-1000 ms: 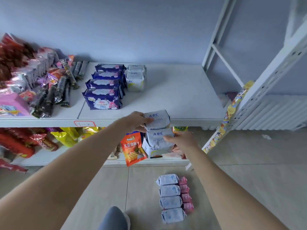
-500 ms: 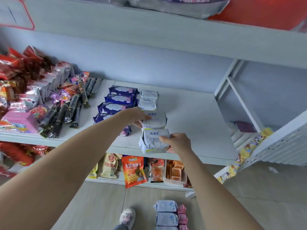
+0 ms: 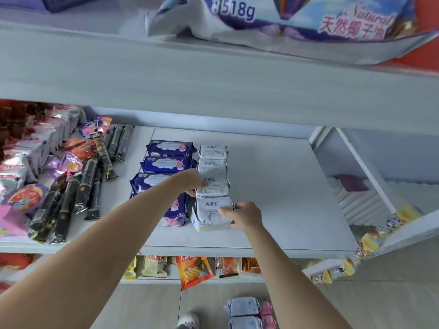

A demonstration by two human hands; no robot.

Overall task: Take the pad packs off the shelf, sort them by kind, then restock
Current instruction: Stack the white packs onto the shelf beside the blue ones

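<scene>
White plastic wrappers printed ABC form a column of four pad packs on the middle shelf, running from the front pack toward 12 o'clock up to the rear pack near the back wall. The right hand grips the front pack from its 3 o'clock side, thumb pressed on the top face and fingers curled around the right edge. The left hand closes on the third pack from its 9 o'clock side, fingers over the near left corner. The second pack lies untouched between the third and the rear one. Just at 9 o'clock of this column sits a parallel row of purple pad packs, the nearer ones partly hidden by the left forearm. Farther toward 9 o'clock, dark snack sticks lie in a heap. On the floor at 6 o'clock rest more pale packs beside pink packs
</scene>
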